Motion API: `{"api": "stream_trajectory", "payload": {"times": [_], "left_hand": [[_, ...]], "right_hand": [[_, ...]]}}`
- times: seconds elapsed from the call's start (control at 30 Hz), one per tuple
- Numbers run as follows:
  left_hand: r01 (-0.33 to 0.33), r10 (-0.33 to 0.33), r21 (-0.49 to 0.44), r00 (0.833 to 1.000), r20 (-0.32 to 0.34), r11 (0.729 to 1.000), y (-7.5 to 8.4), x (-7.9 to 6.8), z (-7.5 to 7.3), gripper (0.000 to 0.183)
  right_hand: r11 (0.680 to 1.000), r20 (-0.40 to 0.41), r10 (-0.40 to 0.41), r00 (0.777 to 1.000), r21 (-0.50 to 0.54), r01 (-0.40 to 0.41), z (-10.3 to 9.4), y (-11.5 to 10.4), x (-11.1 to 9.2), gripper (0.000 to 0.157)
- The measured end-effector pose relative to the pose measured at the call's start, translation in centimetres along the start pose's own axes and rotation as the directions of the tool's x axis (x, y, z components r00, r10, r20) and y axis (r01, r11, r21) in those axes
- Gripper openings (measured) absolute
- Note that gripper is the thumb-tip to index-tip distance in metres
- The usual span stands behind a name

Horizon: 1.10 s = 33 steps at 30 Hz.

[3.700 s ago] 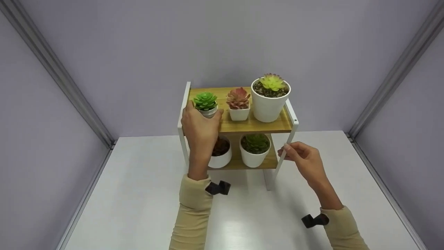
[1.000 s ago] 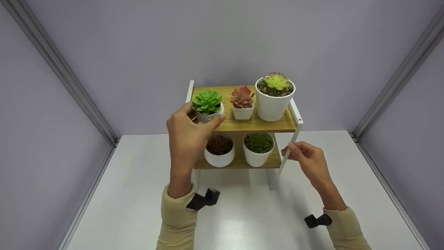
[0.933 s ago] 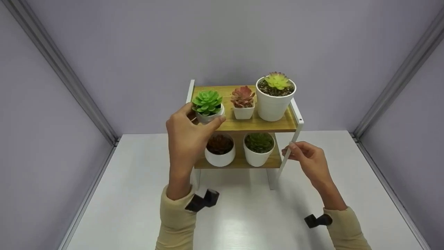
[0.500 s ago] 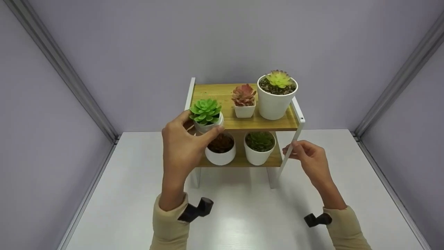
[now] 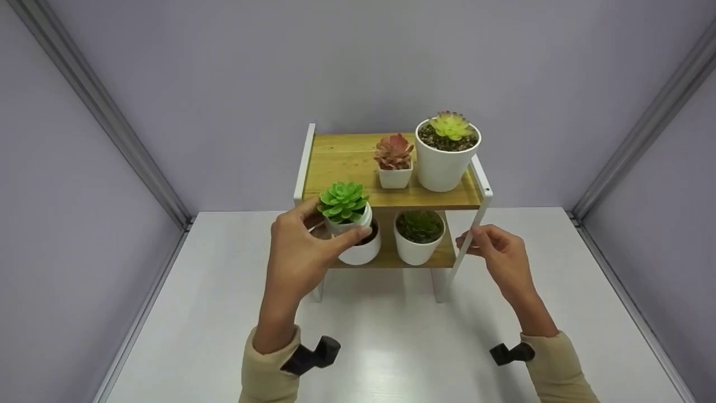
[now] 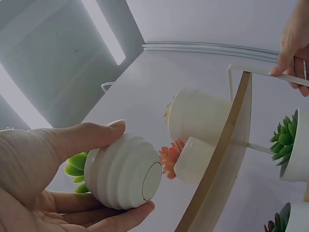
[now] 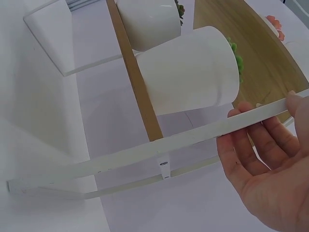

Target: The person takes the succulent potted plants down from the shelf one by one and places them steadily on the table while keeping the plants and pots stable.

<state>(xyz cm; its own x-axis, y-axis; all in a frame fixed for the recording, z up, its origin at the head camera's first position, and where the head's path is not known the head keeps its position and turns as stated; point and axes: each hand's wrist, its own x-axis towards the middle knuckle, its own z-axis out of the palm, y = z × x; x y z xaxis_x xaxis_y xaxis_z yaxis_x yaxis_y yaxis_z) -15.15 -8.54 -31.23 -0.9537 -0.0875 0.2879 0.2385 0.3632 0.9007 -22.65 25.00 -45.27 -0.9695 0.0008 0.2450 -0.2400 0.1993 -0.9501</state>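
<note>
My left hand [image 5: 302, 252] grips a small potted succulent [image 5: 344, 202] with bright green leaves, in front of the upper shelf's left front edge. Its round white ribbed pot [image 6: 125, 171] sits between thumb and fingers in the left wrist view, clear of the shelf. On the right, my right hand [image 5: 498, 252] pinches the white metal front leg [image 7: 193, 135] of a two-tier plant stand [image 5: 335, 162] with wooden shelves. On the upper shelf stand a red succulent [image 5: 394, 159] in a square white pot and a yellow-green succulent [image 5: 447, 151] in a tall white pot.
The lower shelf bears a green succulent [image 5: 418, 238] in a white pot and another white pot [image 5: 358, 254], partly hidden behind the held plant. The stand is on a white table [image 5: 380, 347], with grey panel walls [image 5: 358, 61] at the back and sides.
My left hand has lifted the green potted succulent off the upper shelf's left end and brought it forward, lower in the head view. The right hand keeps its hold on the leg.
</note>
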Motion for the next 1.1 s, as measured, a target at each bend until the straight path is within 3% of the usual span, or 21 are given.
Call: {"api": "stream_trajectory", "payload": {"times": [0.27,0.5,0.8,1.1], "left_hand": [[-0.03,0.03,-0.012,0.999,0.039,0.999,-0.8,-0.6,0.4,0.061],[-0.023,0.024,-0.02,0.997,0.072,1.0,-1.3,-1.3,-0.2,0.067],[0.03,-0.025,-0.05,0.994,0.109,0.998,-2.6,-2.3,-0.5,0.07],[0.083,-0.051,-0.131,0.972,0.231,0.988,-4.7,-3.3,-0.1,0.071]], "right_hand": [[0.999,-0.011,-0.01,1.0,0.042,0.01,0.1,0.2,0.0,0.036],[0.999,-0.007,-0.007,1.0,0.037,0.007,0.3,0.3,-0.1,0.037],[1.0,-0.015,0.001,1.0,0.028,0.0,0.2,0.1,-0.1,0.038],[1.0,-0.024,0.004,1.0,0.016,-0.004,0.1,0.1,0.0,0.038]]}}
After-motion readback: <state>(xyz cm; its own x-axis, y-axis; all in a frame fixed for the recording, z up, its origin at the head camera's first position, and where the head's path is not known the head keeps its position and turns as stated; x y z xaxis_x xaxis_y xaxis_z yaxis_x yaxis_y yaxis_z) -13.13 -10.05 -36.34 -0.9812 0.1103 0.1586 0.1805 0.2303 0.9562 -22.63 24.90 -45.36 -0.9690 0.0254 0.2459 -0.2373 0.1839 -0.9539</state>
